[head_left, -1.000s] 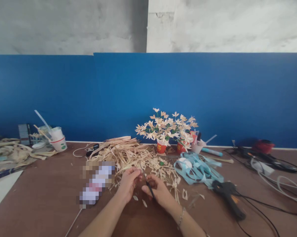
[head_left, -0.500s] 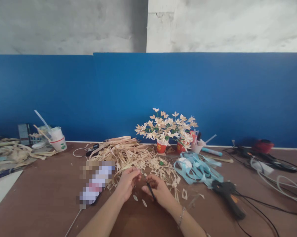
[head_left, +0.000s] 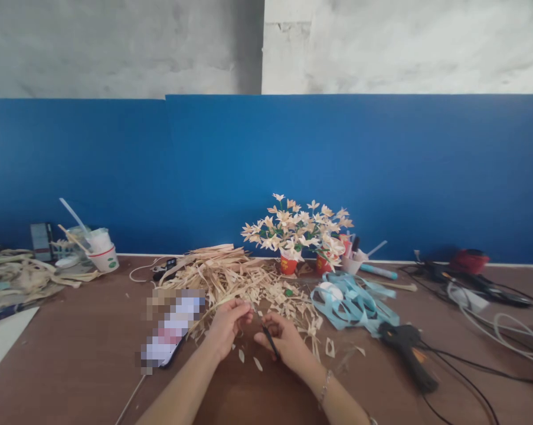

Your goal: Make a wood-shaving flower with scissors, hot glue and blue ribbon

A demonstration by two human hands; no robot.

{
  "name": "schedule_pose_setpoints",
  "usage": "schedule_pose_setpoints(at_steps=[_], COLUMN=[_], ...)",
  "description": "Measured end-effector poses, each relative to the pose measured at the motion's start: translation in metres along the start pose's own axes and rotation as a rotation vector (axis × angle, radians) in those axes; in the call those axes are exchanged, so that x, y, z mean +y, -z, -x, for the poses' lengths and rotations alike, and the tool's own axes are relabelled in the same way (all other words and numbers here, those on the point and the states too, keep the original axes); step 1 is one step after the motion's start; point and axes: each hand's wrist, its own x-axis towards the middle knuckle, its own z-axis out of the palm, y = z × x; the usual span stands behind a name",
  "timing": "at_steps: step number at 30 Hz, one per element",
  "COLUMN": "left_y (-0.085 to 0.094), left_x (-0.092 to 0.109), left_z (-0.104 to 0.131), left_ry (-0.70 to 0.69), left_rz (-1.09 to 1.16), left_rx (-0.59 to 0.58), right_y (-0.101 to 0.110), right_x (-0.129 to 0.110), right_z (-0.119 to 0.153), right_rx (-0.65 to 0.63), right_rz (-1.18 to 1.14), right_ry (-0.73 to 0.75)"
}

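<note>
My left hand [head_left: 228,326] is closed in a pinch in front of the pile of pale dry husk strips [head_left: 222,268]; what its fingertips hold is too small to make out. Close on its right, my right hand [head_left: 280,339] is closed round a slim dark tool [head_left: 270,337], which looks like scissors, with its tip toward the left fingertips. Small pale petal-shaped pieces [head_left: 258,364] lie on the brown table just below and between the hands. Cut husk scraps [head_left: 288,298] spread behind them.
Pale flowers [head_left: 293,227] stand in red pots behind the pile. On the right are blue ribbon [head_left: 355,304], a glue gun [head_left: 410,354] and cables. A phone [head_left: 173,330] lies left; cups [head_left: 104,254] stand at the back left.
One more small pale piece shows on the table just below my left hand. Both hands keep nearly the same pose, and the whole view has shifted slightly.
</note>
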Motion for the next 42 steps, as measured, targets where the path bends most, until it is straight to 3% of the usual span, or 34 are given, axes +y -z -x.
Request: schedule_pose_setpoints(at_steps=[16, 42], left_y=[0.005, 0.019], left_x=[0.002, 0.009], left_z=[-0.001, -0.006], left_ry=[0.033, 0.175], left_rz=[-0.023, -0.112], left_rx=[-0.038, -0.084], right_y=[0.002, 0.008], right_x=[-0.006, -0.015], right_z=[0.002, 0.006], right_rx=[0.001, -0.099], right_rz=[0.058, 0.109], right_ry=[0.021, -0.063])
